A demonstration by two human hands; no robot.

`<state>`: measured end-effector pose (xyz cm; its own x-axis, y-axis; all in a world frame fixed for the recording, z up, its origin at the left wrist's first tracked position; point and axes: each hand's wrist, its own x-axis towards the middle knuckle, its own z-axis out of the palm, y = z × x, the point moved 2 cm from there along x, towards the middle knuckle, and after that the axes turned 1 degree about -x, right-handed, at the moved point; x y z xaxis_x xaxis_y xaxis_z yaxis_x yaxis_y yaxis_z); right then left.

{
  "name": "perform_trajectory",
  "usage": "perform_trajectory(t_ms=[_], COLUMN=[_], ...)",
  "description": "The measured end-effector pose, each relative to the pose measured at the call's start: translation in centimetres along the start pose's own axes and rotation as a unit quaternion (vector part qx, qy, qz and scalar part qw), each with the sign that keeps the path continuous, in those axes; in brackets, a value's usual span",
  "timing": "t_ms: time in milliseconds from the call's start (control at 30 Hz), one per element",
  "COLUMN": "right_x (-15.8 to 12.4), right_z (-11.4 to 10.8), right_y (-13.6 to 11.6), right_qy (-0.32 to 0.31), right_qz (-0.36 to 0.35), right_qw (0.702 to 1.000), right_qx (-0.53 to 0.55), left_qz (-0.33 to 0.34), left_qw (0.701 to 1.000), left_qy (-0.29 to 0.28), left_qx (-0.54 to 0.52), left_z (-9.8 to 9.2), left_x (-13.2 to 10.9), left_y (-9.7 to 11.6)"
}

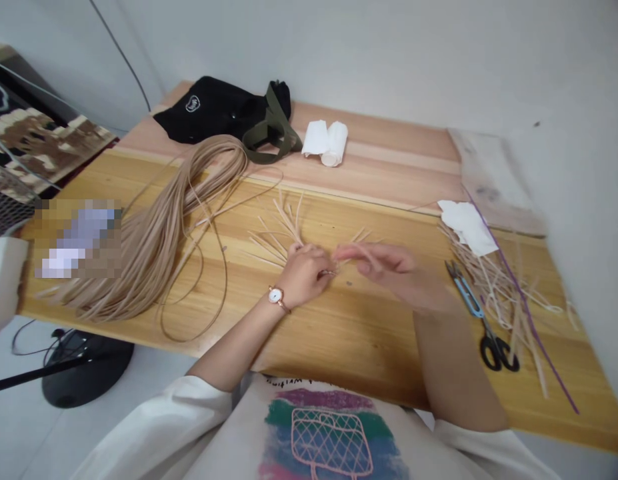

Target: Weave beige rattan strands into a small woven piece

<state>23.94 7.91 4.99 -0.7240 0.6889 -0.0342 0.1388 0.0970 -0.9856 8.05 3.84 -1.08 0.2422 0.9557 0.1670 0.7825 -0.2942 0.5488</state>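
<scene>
Bare fingers gathered a fan of thin, pale beige, pliable strands [295, 229] above a yellow-brown wooden tabletop [359, 347], the bunch lying partly beneath the left fingers. The left hand [305, 272] was curled closed over the strands' meeting point; the right hand [395, 267], blurred just beside it, had its fingers part open, and whether they gripped the strip near them could not be told

The likeliest mishap was a slackened left hold, which could have let the strands spread and lose their order. An uneven tug from the right fingers might have drawn one length too far, and a stray loop from the long, glossy beige hank of cord [161, 233], left of the left fingers, might have snagged on the wrist. The black-handled metal scissors [499, 353], well to the right of the right fingers and near the forearm, could have been knocked by a wide elbow swing

The strands looked narrow, smooth and springy, their loose ends splaying beyond the left fingers like bristles, with shorter ends showing just past the right fingertips; the middle was hidden under the left hand
</scene>
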Motion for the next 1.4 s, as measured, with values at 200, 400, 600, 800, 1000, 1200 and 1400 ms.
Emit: perform_trajectory(t_ms=[200, 400, 600, 800, 1000, 1200, 1400], right_x=[1.4, 1.7, 2.6, 2.7, 1.7, 0.7, 0.2], right_z=[-0.4, 0.5, 1.2, 1.2, 1.2, 1.7, 2.5], right_y=[0.4, 3.1, 4.0, 4.9, 4.4, 4.1, 4.6], right_qy=[0.073, 0.065, -0.025, 0.025, 0.069, 0.141, 0.146], right_qz=[-0.043, -0.114, -0.074, -0.074, -0.072, -0.062, -0.001], right_qw=[0.98, 0.925, 0.914, 0.933, 0.953, 0.927, 0.867], right_qx=[-0.182, -0.355, -0.399, -0.35, -0.287, -0.342, -0.476], left_qz=[-0.028, -0.04, -0.044, -0.01, 0.008, -0.013, -0.008], left_qw=[0.998, 0.995, 0.993, 0.992, 0.981, 0.964, 0.985], left_qy=[0.002, -0.001, -0.031, -0.047, -0.037, -0.042, -0.045], left_qx=[-0.051, -0.089, -0.102, -0.118, -0.191, -0.26, -0.169], left_z=[-0.1, -0.3, 0.6, 0.8, 1.0, 1.1, 0.3], left_x=[0.2, 0.3, 0.4, 0.5, 0.7, 1.1, 1.3], left_y=[-0.4, -0.6, -0.9, -0.9, -0.6, -0.7, -0.3])
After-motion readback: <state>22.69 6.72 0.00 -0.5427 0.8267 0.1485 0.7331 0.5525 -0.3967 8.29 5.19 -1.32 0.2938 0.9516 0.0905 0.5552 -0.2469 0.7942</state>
